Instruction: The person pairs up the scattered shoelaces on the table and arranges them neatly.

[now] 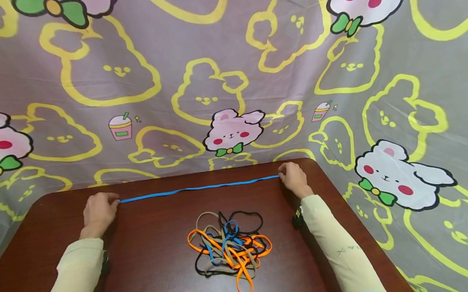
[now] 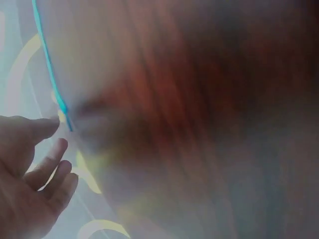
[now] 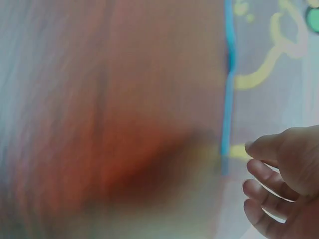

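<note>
A blue shoelace lies stretched nearly straight from left to right along the far part of the brown table. My left hand is by its left end. In the left wrist view, the thumb and fingers are parted just beside the lace tip, holding nothing. At the other end is my right hand. The right wrist view has its fingers loosely bent and a small gap between them and the lace end. Nearer to me sits a tangled pile of laces in orange, black, tan and blue.
The dark brown wooden table has rounded far corners. A patterned cloth with yellow outlines and cartoon animals hangs behind it and along its right side.
</note>
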`<control>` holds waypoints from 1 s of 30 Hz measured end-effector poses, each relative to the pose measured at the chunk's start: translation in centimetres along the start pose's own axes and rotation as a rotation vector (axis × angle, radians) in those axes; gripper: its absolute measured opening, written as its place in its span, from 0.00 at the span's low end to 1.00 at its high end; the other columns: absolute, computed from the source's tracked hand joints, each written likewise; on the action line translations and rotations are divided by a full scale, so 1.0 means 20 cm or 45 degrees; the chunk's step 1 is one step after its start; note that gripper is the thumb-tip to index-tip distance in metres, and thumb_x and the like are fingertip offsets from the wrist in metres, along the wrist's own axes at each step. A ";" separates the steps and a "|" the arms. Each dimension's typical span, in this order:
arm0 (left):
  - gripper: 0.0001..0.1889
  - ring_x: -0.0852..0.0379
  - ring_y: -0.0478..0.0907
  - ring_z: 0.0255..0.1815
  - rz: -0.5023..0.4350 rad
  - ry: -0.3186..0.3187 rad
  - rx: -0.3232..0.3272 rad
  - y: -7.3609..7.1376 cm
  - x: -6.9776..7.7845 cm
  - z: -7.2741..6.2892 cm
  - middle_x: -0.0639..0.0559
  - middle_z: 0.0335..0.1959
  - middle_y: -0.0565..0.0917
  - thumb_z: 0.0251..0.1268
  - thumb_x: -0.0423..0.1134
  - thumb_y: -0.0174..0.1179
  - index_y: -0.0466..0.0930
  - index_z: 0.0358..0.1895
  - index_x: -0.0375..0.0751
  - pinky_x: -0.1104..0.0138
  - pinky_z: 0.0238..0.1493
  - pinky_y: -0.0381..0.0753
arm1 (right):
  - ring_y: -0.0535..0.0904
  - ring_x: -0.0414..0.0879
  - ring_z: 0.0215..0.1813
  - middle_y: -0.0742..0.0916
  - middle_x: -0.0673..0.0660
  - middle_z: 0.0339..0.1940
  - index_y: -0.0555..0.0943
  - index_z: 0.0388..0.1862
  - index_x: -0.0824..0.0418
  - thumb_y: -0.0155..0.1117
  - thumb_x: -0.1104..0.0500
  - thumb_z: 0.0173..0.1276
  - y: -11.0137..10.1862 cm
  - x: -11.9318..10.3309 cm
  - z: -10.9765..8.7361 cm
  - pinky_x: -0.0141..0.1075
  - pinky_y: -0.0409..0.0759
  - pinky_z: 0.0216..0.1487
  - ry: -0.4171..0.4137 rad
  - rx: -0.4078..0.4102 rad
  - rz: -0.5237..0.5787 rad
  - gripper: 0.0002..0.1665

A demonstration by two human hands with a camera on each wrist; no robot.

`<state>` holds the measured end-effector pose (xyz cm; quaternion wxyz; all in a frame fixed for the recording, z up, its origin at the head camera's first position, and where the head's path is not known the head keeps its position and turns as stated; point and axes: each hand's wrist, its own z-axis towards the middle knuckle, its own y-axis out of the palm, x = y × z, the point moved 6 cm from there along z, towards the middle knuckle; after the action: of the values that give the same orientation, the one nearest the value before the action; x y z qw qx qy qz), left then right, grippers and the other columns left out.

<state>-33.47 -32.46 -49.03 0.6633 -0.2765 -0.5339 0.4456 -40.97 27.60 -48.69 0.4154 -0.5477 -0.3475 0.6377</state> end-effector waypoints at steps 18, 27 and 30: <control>0.13 0.48 0.86 0.39 -0.454 0.387 -0.341 0.14 0.71 -0.18 0.43 0.40 0.89 0.68 0.30 0.65 0.85 0.53 0.29 0.56 0.41 0.83 | 0.81 0.41 0.36 0.89 0.50 0.39 0.89 0.42 0.56 0.68 0.57 0.71 0.04 -0.69 -0.42 0.40 0.80 0.40 -0.271 -0.388 0.259 0.05; 0.12 0.46 0.85 0.48 -0.577 0.350 -0.352 0.11 0.94 -0.30 0.46 0.44 0.89 0.69 0.33 0.65 0.86 0.53 0.36 0.52 0.49 0.82 | 0.79 0.41 0.33 0.87 0.46 0.35 0.89 0.36 0.53 0.74 0.56 0.66 0.18 -0.89 -0.63 0.39 0.78 0.37 -0.328 -0.725 -0.051 0.02; 0.12 0.42 0.83 0.55 -0.587 0.329 -0.264 0.07 0.96 -0.32 0.45 0.44 0.90 0.69 0.33 0.65 0.87 0.53 0.37 0.46 0.56 0.79 | 0.79 0.39 0.33 0.87 0.44 0.34 0.88 0.35 0.51 0.74 0.59 0.66 0.21 -0.93 -0.67 0.37 0.78 0.37 -0.356 -0.731 -0.087 0.02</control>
<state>-27.08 -14.07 -43.08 0.7779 -0.2686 -0.5365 0.1870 -27.42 8.84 -47.05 0.2133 -0.5377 -0.5850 0.5685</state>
